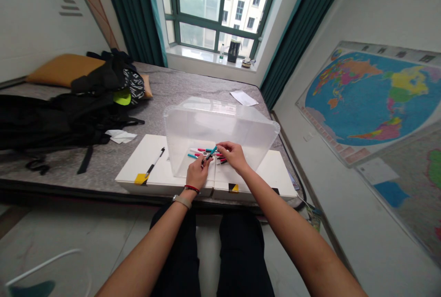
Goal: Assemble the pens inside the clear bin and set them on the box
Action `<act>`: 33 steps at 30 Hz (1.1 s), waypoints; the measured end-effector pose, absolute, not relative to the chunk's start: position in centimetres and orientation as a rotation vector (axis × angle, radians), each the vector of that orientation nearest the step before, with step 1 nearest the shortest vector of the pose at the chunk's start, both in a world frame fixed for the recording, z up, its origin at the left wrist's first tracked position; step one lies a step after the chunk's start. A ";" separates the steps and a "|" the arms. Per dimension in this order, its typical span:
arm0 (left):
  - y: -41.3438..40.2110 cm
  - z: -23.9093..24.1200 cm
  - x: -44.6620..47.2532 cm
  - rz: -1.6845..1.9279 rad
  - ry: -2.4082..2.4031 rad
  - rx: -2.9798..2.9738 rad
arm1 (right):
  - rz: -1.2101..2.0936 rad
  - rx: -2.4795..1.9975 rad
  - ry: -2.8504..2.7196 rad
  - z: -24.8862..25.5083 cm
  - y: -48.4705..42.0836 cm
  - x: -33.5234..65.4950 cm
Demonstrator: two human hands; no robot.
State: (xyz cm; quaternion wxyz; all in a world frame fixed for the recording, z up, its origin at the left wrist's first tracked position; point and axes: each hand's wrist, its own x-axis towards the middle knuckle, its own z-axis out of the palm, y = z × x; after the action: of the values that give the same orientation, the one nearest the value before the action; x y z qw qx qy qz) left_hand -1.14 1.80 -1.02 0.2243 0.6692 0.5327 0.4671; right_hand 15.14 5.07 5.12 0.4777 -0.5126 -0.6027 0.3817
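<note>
Working from far away, I should hold the teal pen [212, 151] straight between my 2 hands and turn it gently, so it does not knock the other pens [201, 150] just beyond my fingers. My left hand [197, 173] is closed around its dark end; my right hand [234, 155] seems to pinch its teal end, the remaining fingers loosely curled.

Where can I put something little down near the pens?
There's bare white surface between the clear bin and that surface's right end. The gray bed has room between bin and windowsill, left of the paper. Around the pens, both hands, left and right, crowd it.
</note>
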 end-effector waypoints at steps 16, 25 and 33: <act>1.7 -1.0 -1.2 1.228 1.512 1.880 | 0.745 -1.342 -1.456 3.9 2.7 15.8; 1.5 -0.9 -1.0 1.151 1.571 1.959 | 0.401 -1.423 -1.643 1.0 -0.9 15.8; 1.4 -1.0 -1.1 1.059 1.609 2.078 | 0.379 -1.412 -1.698 0.9 -0.8 15.4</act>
State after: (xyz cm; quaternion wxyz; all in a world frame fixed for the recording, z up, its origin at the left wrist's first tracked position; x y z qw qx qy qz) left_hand -1.08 1.42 -0.98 0.1538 0.7247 0.5611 0.3693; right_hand 15.44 -0.83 0.85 0.4351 -0.5674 -0.6823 0.1523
